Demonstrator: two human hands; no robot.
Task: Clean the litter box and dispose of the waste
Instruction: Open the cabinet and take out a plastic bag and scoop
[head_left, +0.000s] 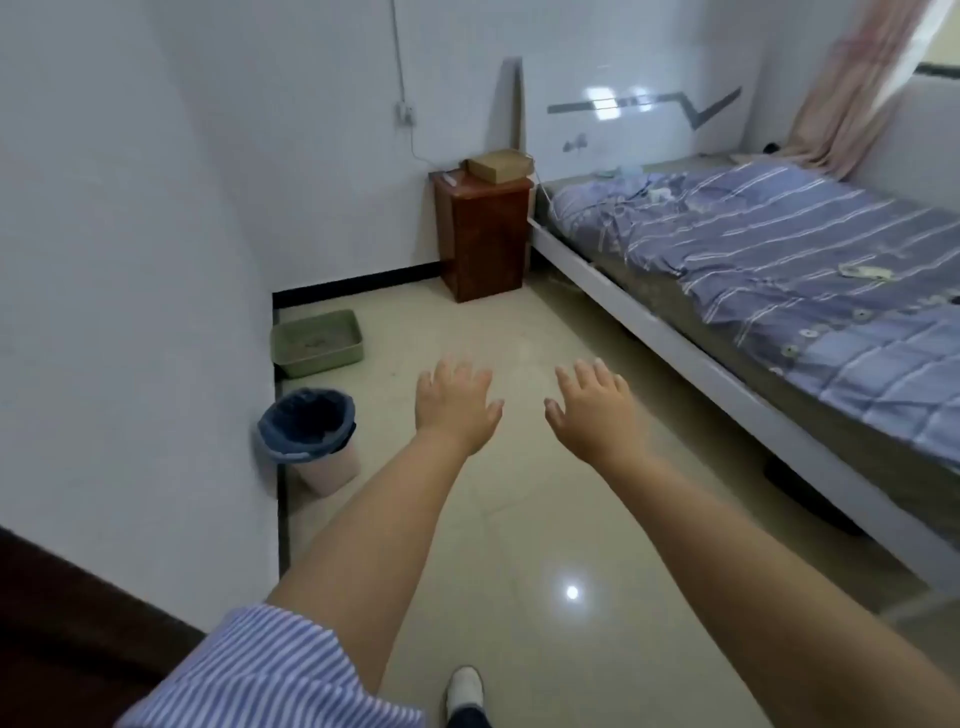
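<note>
A green litter box (347, 352) sits on the tiled floor in the far left corner, against the wall. Nearer to me along the same wall stands a pink waste bin (332, 470) lined with a dark blue bag. My left hand (457, 408) and my right hand (595, 410) are stretched out in front of me above the floor, palms down, fingers straight and spread. Both hands hold nothing and are well to the right of the litter box and the bin.
A dark red wooden bedside cabinet (483, 239) stands at the back wall with a cardboard box (498, 165) on top. A bed with a blue striped quilt (779, 260) fills the right side. My foot in a white shoe (465, 691) is at the bottom.
</note>
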